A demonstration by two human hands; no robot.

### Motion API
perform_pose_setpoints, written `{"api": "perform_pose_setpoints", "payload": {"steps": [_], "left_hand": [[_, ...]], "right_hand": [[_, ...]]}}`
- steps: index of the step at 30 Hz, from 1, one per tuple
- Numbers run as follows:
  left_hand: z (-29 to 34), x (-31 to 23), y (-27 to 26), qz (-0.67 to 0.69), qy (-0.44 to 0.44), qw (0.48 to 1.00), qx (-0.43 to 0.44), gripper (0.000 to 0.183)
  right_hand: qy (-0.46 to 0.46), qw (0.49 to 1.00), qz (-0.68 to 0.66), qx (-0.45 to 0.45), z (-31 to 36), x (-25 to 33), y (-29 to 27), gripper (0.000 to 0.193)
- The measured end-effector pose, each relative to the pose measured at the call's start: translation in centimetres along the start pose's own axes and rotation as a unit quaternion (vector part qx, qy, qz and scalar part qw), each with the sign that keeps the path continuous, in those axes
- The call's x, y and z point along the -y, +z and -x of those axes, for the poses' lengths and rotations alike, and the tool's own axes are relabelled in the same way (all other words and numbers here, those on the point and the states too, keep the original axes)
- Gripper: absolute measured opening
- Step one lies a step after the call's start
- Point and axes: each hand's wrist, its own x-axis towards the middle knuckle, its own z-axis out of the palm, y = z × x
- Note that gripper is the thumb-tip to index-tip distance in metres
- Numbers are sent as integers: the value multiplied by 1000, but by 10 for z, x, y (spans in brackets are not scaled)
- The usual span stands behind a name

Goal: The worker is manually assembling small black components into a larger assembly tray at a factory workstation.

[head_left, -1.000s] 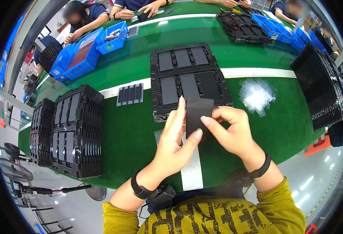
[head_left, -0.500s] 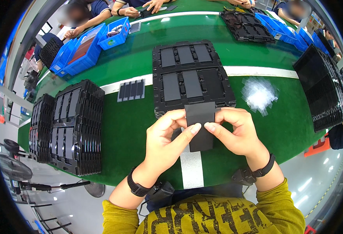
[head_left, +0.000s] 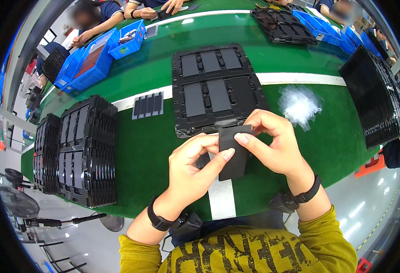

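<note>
A thin, dark rectangular panel [head_left: 234, 159] is held upright between my hands, near the front of the green table. My left hand [head_left: 188, 159] pinches its left edge, thumb on the front face. My right hand [head_left: 275, 143] closes on the upper right corner, with thumb in front and fingers behind. Just beyond lies a black plastic tray [head_left: 245, 94] with two rows of slots. Grey panels [head_left: 194, 100] sit in several slots; the right slot of the near row holds none. The fingers behind the held panel are partly hidden.
Tall stacks of black trays [head_left: 88, 154] stand at left, another stack [head_left: 374, 98] at right. A pile of clear film pieces [head_left: 300, 107] lies right of the tray, a dark striped sheet [head_left: 148, 105] left. Blue bins [head_left: 93, 68] and people are across the table.
My right hand has moved up from the panel's middle to its upper right corner. The panel is now slightly tilted. My left hand has barely moved.
</note>
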Motion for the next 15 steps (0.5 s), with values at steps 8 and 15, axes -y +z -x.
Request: {"api": "perform_pose_setpoints", "payload": {"steps": [8, 15], "left_hand": [[-2, -1, -6, 53, -1, 997, -51, 23], [-4, -4, -5, 40, -10, 998, -39, 16]], "right_hand": [[34, 991, -133, 4, 2, 1, -6, 9], [-42, 999, 4, 26, 2, 4, -2, 6]]}}
